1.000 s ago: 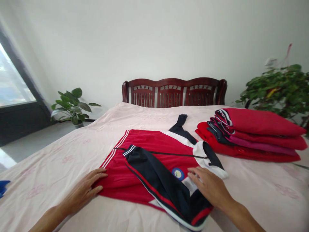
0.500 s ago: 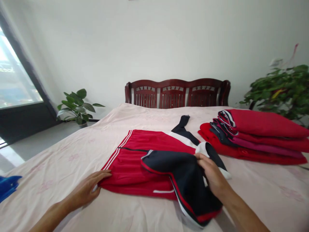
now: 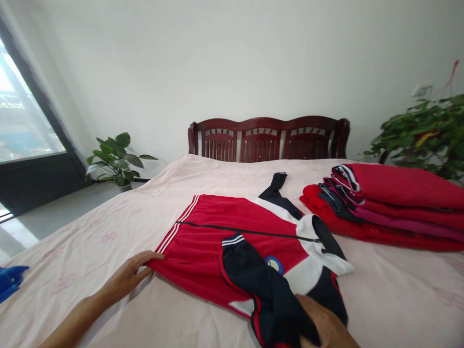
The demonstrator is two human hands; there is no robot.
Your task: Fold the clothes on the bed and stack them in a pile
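A red, white and navy zip-up track jacket [image 3: 213,212] lies front up on the bed, its hem to the left and its white collar to the right. My left hand [image 3: 136,268] pinches the near corner of the striped hem. At the near shoulder, my right hand [image 3: 324,321] grips the navy sleeve [image 3: 253,273], which is bent over the front with its striped cuff pointing left. Some of the right fingers are hidden by the cloth and the frame's lower edge. The far sleeve [image 3: 277,188] stretches away towards the headboard.
Folded red and dark clothes [image 3: 402,198] form a stack on the right of the bed [image 3: 108,237]. Something blue [image 3: 12,280] lies at the left edge. Beyond are a wooden headboard [image 3: 259,140] and potted plants [image 3: 118,162] on both sides.
My right hand has moved down towards me with the near sleeve. The sleeve now lies lower, uncovering the zip and a round badge. The left hand stays at the hem.
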